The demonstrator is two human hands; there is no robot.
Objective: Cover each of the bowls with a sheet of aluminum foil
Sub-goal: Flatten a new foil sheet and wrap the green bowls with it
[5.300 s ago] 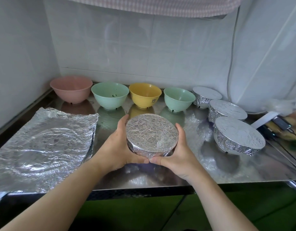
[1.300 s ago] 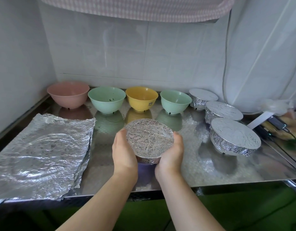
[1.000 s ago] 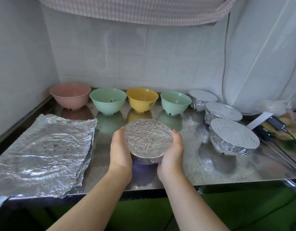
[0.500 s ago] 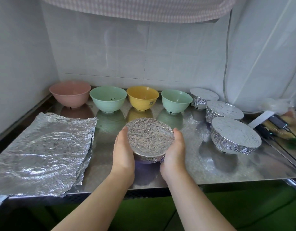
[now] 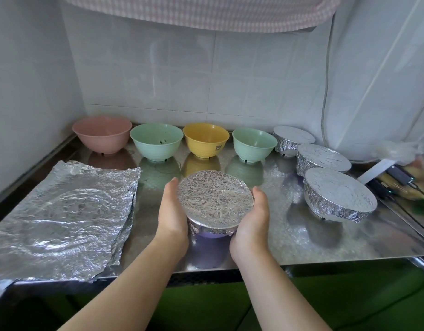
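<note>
Both hands cup a round purple bowl capped with crinkled aluminum foil at the front middle of the shiny steel desk: left hand and right hand each grip its sides, fingers curled behind. A flat stack of foil sheets lies left; four uncovered bowls line the back.

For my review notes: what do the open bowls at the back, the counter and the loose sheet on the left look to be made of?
Bowls, such as the yellow bowl: probably matte plastic, in even pastel colours. Counter: seemingly stainless steel, since it mirrors the bowls. Loose sheet: crinkled, shiny aluminium foil.
</note>
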